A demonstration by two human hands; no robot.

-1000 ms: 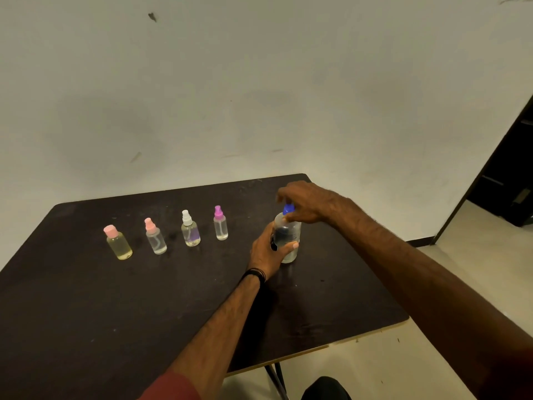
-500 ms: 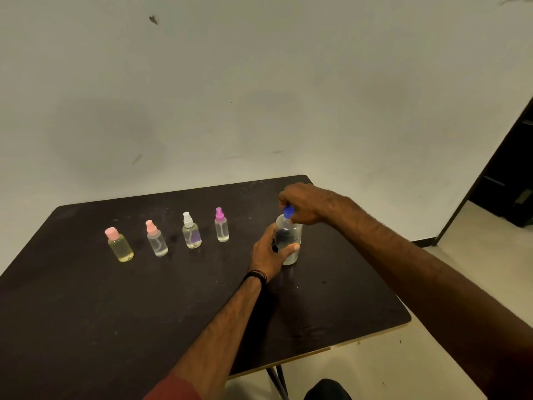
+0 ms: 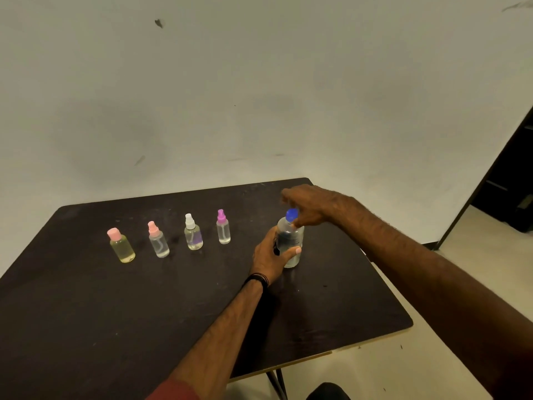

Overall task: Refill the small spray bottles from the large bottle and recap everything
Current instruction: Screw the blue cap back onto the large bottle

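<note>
The left hand (image 3: pixel 269 255) wraps the large bottle (image 3: pixel 290 242), likely bracing it upright on the table (image 3: pixel 86 313) so it cannot spin. The right hand (image 3: pixel 310 204) pinches its blue cap (image 3: pixel 291 215). Left of the bottle, four small spray bottles (image 3: pixel 193 236) stand capped.

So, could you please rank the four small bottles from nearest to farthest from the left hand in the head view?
1. Magenta-capped bottle, just left of the left hand.
2. White-capped bottle, further left.
3. Pink spray bottle.
4. Yellow bottle, far left.
</note>
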